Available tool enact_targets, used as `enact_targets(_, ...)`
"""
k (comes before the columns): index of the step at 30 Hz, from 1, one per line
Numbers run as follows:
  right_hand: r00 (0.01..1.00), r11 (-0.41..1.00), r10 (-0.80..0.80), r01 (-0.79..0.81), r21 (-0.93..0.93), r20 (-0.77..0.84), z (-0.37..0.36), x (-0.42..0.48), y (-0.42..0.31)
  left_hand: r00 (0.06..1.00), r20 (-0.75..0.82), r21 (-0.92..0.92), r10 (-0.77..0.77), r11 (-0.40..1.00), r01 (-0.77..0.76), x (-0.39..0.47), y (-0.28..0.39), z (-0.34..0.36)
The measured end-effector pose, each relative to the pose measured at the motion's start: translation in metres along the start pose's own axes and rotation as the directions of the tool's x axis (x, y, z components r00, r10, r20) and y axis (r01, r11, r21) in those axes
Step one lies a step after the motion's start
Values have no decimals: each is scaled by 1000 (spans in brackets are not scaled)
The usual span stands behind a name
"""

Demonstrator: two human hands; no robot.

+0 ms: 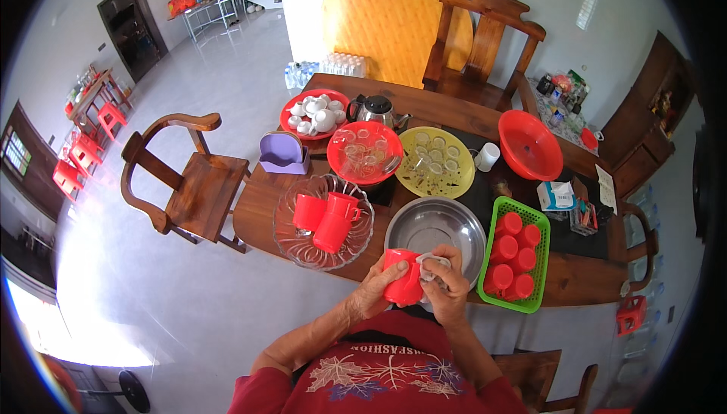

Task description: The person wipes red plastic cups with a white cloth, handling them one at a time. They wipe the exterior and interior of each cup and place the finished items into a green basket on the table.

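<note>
My left hand (372,290) grips a red plastic mug (402,281) in front of my chest, at the table's near edge. A crumpled white cloth (433,269) is in my right hand (448,289), pressed against the mug's right side. Behind them sits a wide steel basin (434,223) with nothing seen in it. On the left, a ribbed clear glass bowl (363,238) holds several red mugs (332,231). Several more red mugs (503,249) stand in a green plastic basket (488,277) on the right, their flat ends up.
Farther back on the wooden table (255,204) are a red tray (289,130) with white teaware, a red plate (341,172) and a yellow plate (443,188) with small glasses, a glass kettle (377,108), a red basin (531,147) and a tissue box (555,195). Wooden chairs (199,187) stand around.
</note>
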State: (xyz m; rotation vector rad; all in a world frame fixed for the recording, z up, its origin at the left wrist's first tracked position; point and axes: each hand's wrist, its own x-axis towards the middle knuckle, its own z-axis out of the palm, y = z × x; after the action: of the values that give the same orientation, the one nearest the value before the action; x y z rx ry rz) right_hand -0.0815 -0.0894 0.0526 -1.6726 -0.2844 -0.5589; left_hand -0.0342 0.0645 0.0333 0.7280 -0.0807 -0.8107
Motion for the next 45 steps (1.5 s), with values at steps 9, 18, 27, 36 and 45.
enact_targets(9, 999, 981, -39, 39, -191, 6, -4, 8, -2, 986, -93, 42, 136, 990, -133, 11, -7, 11)
enact_targets(18, 992, 923, -107, 123, -364, 64, 7, -5, -12, 1000, -16, -102, 24, 994, -25, 18, -7, -4)
enact_targets(27, 909, 932, 361, -347, 101, -209, 11, 12, -1, 992, -65, -67, 110, 991, -114, 16, -12, 9)
enact_targets(36, 988, 963, 36, -74, -260, -148, 10, 2, 5, 942, -249, 18, 225, 973, -228, 29, -21, 15)
enact_targets(45, 965, 960, 28, -98, -263, -260, -8, -5, 11, 965, -195, 15, 174, 985, -174, 43, -33, 26)
